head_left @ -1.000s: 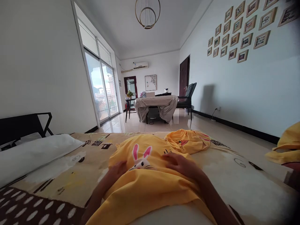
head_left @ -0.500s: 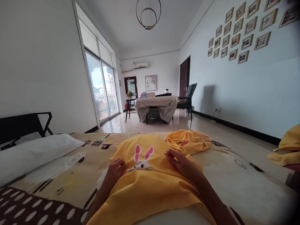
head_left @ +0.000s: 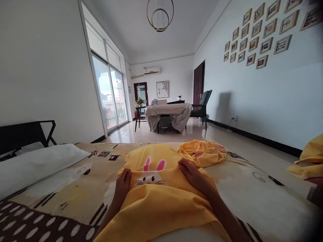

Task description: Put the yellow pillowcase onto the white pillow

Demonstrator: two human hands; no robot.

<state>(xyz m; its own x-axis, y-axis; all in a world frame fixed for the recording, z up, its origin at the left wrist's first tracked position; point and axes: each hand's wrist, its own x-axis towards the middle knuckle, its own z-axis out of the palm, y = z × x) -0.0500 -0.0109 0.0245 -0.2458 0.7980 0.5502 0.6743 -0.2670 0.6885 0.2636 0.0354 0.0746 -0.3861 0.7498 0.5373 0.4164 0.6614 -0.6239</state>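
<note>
A yellow cloth [head_left: 161, 205] printed with a white rabbit face and pink ears lies spread before me on the bed; whether it is a shirt or a pillowcase I cannot tell. My left hand [head_left: 124, 179] is closed on its left side, fingers curled over a raised fold. On the right side my right hand [head_left: 189, 171] grips the same fold, which runs taut across the rabbit's ears. The near part of the cloth is bunched up, with something white showing below its edge. Just beyond my right hand rests a crumpled yellow cloth [head_left: 205, 151].
The bed's beige patterned blanket [head_left: 93, 188] lies under everything. At left are a white pillow [head_left: 50, 158] and a black frame [head_left: 25, 134]. More yellow cloth [head_left: 311, 154] shows at the right edge. A covered table [head_left: 169, 109] and a dark chair [head_left: 202, 104] stand beyond.
Both hands have closed on the cloth and lifted a fold across it. The fold now covers the lower part of the rabbit's ears.
</note>
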